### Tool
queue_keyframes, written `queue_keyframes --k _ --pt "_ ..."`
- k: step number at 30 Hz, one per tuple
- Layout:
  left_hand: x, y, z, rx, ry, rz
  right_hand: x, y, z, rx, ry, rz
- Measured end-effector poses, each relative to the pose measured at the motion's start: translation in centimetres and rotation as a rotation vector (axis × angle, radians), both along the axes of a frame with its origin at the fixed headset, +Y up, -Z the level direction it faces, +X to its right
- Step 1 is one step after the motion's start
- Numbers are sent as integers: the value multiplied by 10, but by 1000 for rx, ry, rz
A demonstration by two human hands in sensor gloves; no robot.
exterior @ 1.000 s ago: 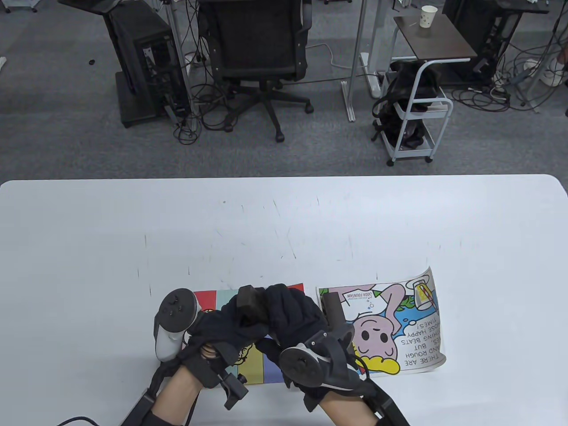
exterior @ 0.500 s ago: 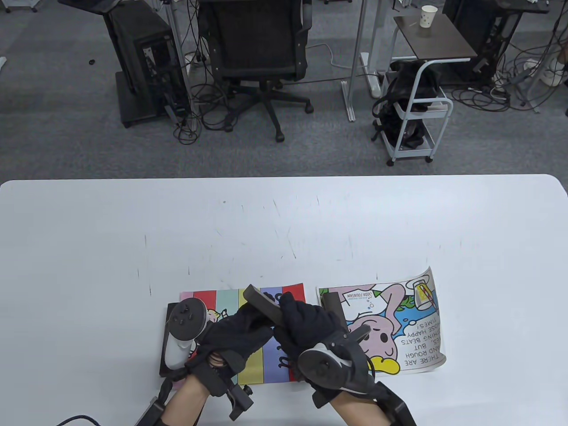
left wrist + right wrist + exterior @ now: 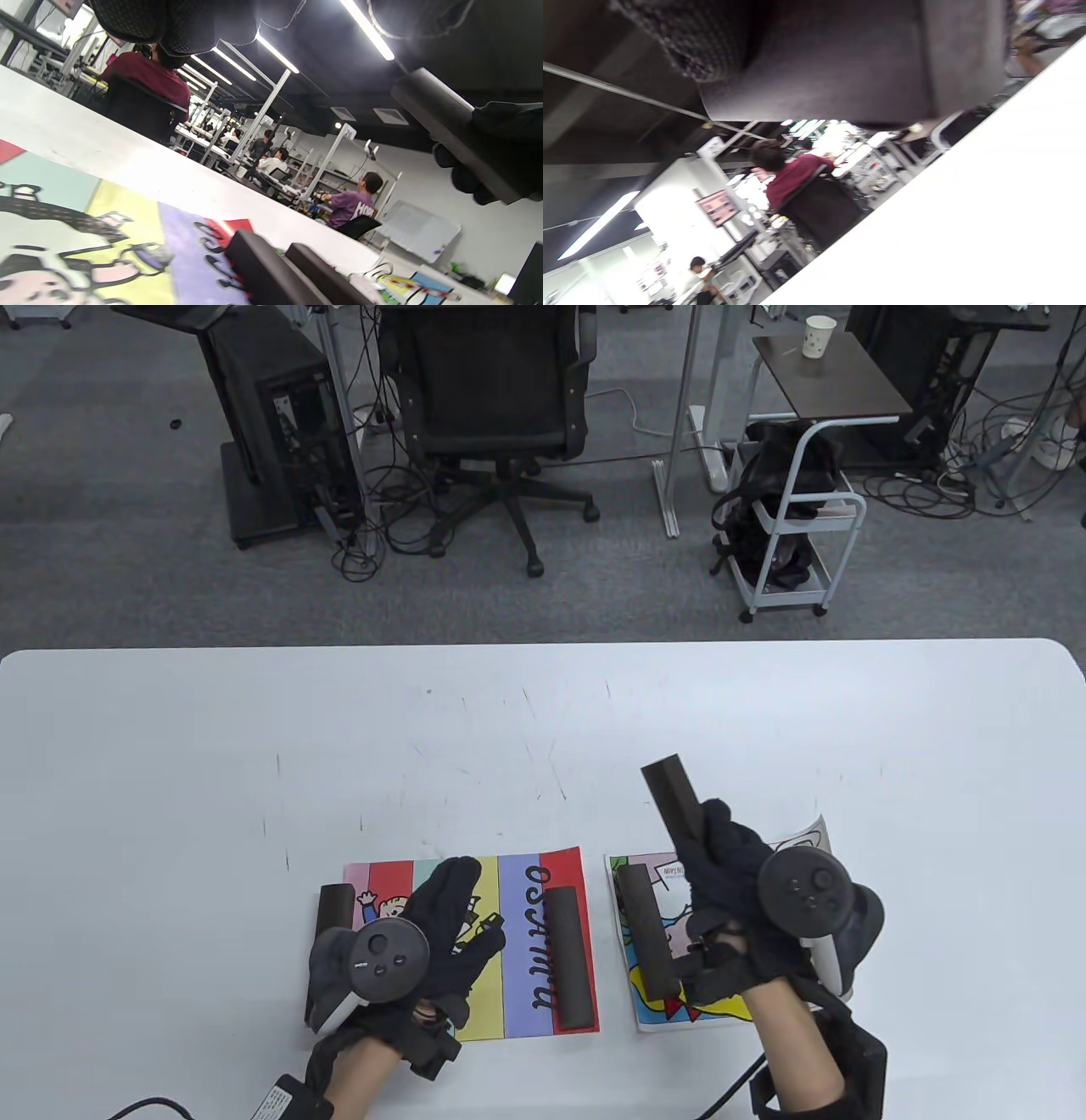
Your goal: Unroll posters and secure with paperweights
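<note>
Since the earlier frames: your hands have parted; one dark bar paperweight [image 3: 568,954] now lies along the right edge of the striped poster [image 3: 475,950], and your right hand [image 3: 747,899] has carried a second bar [image 3: 672,806] up over the cartoon poster [image 3: 657,1001]. Item, left hand [image 3: 424,942]: fingers spread flat, palm down on the striped poster, grasping nothing. Item, right hand: clenched around the lower part of the raised bar, which tilts up and away from you, clear of the table [image 3: 543,712]. Item, striped poster: flat, a further bar [image 3: 331,912] at its left edge, partly hidden by your left hand. Item, cartoon poster: one bar [image 3: 646,937] on its left edge; its far right corner [image 3: 813,831] curls upward, unweighted. Risks, as judged: if you set the held bar short of that right edge, the paper will likely spring back and roll inward; if you drop it at an angle it may skid and drag the sheet; lifting your left hand abruptly could shift the striped poster under its weights. Containers: none on the table; a white cart [image 3: 802,517] stands on the floor beyond, holding dark items you cannot identify from here.
</note>
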State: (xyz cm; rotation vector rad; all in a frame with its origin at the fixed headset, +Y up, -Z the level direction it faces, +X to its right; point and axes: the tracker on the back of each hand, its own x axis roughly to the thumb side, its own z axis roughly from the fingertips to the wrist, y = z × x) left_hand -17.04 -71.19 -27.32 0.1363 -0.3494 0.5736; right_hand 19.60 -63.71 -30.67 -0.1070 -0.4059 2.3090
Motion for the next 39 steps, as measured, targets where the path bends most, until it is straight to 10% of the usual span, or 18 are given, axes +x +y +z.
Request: queue_keyframes --k 14,30,39 --pt "0 -23 0 -63 -6 -78 109 -77 -14 -471 -439 -35" --pt "-2 -27 1 -113 -10 -65 145 -124 -6 -771 -623 -9" --pt "-2 -28 0 -113 -5 -65 139 -118 -5 -654 -654 40"
